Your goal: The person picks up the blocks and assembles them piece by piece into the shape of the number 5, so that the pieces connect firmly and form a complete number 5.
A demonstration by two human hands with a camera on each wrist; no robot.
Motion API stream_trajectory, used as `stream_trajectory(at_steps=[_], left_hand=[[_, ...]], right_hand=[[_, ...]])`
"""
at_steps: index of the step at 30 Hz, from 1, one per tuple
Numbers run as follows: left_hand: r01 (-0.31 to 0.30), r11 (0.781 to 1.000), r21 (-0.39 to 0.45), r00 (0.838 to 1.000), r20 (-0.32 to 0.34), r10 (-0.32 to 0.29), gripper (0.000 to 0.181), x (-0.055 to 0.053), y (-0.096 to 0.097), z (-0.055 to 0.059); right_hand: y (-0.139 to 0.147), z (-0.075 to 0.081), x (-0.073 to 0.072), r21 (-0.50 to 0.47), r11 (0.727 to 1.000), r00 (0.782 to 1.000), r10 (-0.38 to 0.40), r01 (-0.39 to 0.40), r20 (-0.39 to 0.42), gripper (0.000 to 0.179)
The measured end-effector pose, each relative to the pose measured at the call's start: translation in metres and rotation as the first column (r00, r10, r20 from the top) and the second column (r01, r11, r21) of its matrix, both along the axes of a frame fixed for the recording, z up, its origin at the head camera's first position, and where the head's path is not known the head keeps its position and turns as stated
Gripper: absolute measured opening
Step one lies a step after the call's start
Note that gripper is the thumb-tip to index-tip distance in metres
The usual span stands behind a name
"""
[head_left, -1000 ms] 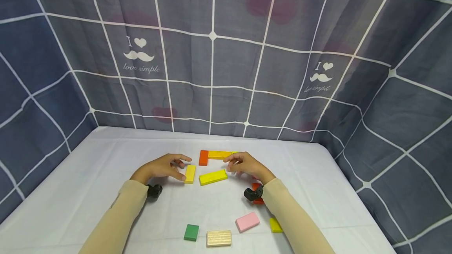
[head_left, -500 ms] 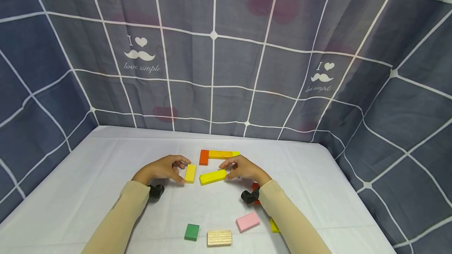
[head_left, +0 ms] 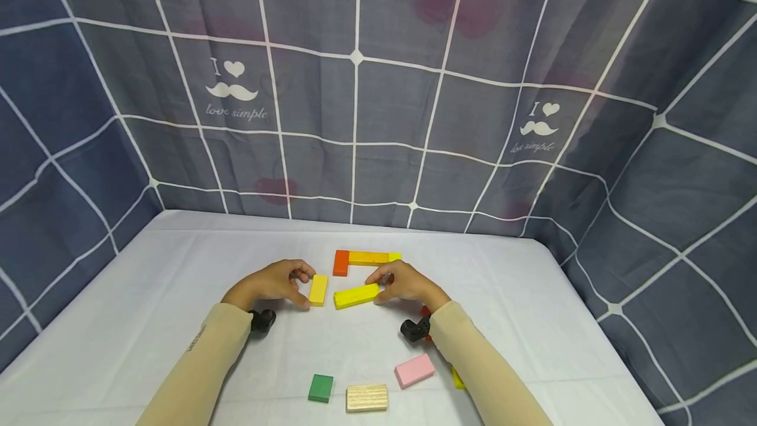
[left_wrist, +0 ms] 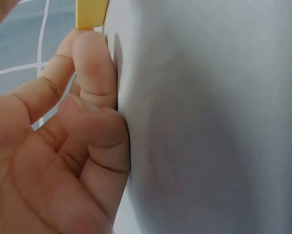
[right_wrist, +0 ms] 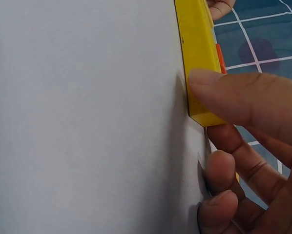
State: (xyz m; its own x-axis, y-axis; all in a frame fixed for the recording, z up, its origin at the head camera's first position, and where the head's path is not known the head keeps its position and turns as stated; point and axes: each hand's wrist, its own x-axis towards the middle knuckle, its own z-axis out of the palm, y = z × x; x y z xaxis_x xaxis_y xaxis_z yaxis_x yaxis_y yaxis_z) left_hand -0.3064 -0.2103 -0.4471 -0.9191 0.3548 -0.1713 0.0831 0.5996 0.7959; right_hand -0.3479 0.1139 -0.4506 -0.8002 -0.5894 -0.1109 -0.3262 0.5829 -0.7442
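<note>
Two yellow blocks lie flat on the white cloth between the hands. My right hand [head_left: 408, 281] pinches the right end of the longer bright yellow block [head_left: 357, 296]; in the right wrist view its thumb [right_wrist: 209, 90] presses on the side of this block [right_wrist: 197, 39]. Beside the left edge of the shorter yellow block [head_left: 318, 290] is my left hand [head_left: 275, 283], with thumb and forefinger close to its corners. The left wrist view has loosely bent fingers [left_wrist: 94, 63] just below that block's end [left_wrist: 91, 13]; whether they press on it I cannot tell.
Behind the hands, an orange-red block [head_left: 341, 263], an amber block [head_left: 368, 258] and a yellow piece [head_left: 394, 257] form a row. Nearer lie a green block [head_left: 321, 388], a ridged wooden block [head_left: 367, 398] and a pink block [head_left: 414, 371]. The right arm partly hides red and yellow blocks.
My right hand has moved left and taken hold of the right end of the longer yellow block. The left forefinger has drawn in slightly. Both yellow blocks stay in place.
</note>
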Motion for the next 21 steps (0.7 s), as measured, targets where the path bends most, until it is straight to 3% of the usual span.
stream_trajectory(at_steps=[12, 21], left_hand=[[0.009, 1.000, -0.017, 0.999, -0.043, -0.009, 0.054, 0.004, 0.004, 0.003], [-0.010, 0.997, -0.075, 0.998, -0.061, 0.006, 0.055, 0.007, 0.011, 0.006]], right_hand=[[0.006, -0.004, 0.000, -0.030, 0.999, 1.000, -0.019, 0.019, -0.010, 0.035], [0.014, -0.011, 0.002, -0.085, 0.993, 0.996, -0.081, 0.085, 0.041, 0.035]])
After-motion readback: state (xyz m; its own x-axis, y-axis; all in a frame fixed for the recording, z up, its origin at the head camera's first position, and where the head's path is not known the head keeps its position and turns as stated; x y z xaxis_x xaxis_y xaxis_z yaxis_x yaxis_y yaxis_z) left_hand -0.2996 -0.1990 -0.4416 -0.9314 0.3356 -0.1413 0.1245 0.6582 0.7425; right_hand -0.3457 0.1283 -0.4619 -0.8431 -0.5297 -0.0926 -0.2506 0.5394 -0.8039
